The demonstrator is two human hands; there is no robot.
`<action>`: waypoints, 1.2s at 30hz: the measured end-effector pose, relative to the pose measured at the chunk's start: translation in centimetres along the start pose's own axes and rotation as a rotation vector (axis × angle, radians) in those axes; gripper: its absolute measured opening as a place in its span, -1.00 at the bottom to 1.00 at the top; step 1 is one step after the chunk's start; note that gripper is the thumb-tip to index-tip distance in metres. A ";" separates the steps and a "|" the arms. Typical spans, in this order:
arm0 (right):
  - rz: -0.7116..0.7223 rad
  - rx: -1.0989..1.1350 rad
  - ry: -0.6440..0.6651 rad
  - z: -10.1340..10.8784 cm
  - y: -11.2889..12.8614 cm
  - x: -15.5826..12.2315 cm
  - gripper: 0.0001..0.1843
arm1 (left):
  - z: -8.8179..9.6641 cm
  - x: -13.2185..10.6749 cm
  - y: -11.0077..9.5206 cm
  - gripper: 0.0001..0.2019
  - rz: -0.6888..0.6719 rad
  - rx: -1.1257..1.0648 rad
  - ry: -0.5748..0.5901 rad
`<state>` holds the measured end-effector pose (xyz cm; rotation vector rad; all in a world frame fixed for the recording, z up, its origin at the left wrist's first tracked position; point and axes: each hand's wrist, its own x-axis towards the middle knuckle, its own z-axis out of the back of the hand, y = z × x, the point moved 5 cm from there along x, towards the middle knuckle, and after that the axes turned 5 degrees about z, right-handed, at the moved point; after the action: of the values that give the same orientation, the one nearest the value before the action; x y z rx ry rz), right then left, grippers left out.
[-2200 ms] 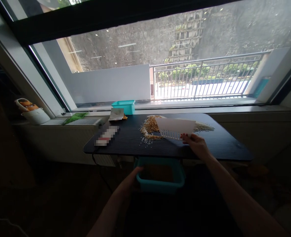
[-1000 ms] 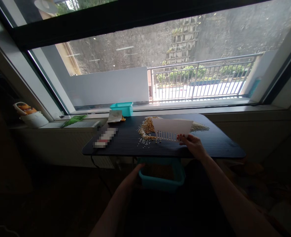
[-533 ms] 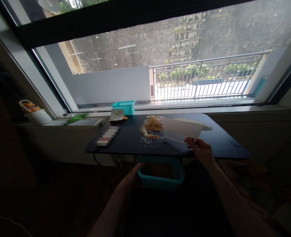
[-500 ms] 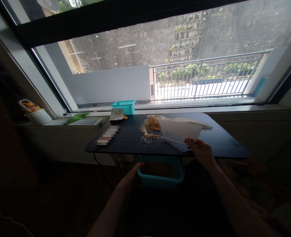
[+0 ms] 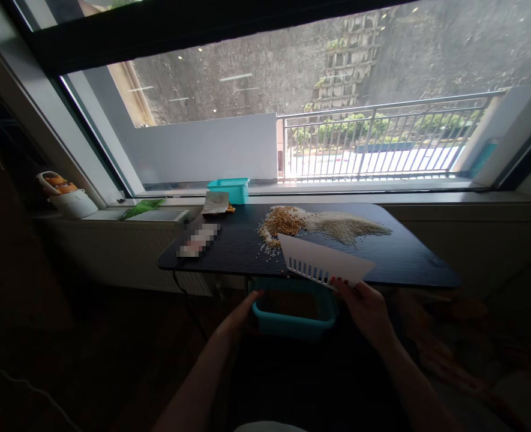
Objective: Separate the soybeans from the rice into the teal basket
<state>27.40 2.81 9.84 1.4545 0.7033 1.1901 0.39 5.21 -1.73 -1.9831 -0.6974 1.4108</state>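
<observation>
My right hand (image 5: 364, 306) pinches the lower right edge of a white slotted scraper (image 5: 321, 258), a thin flat sheet with a row of slots along its near edge. It is tilted over the front edge of the dark table (image 5: 409, 264), above a teal plastic basin (image 5: 287, 330). My left hand (image 5: 242, 312) grips the basin's left rim; its lower fingers are hidden. Dark grains, hard to make out, lie inside the basin. Beyond the scraper, a pile of yellow-brown beans or kernels (image 5: 285, 221) borders a spread of white rice-like grains (image 5: 348, 227).
A second teal basin (image 5: 231, 191) stands at the back left near a paper packet (image 5: 215, 203). A blurred-out flat object (image 5: 198, 241) lies on the table's left. A radiator (image 5: 157, 219) with a green cloth or bag (image 5: 144, 207) and a white bucket (image 5: 74, 203) are further left, below the window.
My right hand has drawn the scraper down and toward me, from over the grains to the table's front edge. The white grains behind it now show. My left hand stays on the basin.
</observation>
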 end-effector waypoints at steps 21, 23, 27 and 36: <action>0.224 0.029 0.368 -7.7 1.3 2.5 -0.52 | 0.9 -1.3 0.2 -0.32 0.033 -0.022 0.017; 0.212 0.019 0.388 -7.4 1.3 2.0 -0.53 | 1.1 -1.5 0.3 -0.32 0.033 -0.024 0.012; 0.169 -0.010 0.335 -4.8 1.4 1.5 -0.53 | 1.6 -1.9 0.4 -0.33 0.014 -0.034 -0.015; 0.118 -0.009 -0.085 0.0 0.4 8.1 -0.54 | 1.2 -1.6 0.5 -0.37 0.011 -0.042 -0.023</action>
<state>29.96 9.94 12.63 1.5477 0.5598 1.2120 -1.15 3.94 -1.35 -2.0083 -0.7332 1.4390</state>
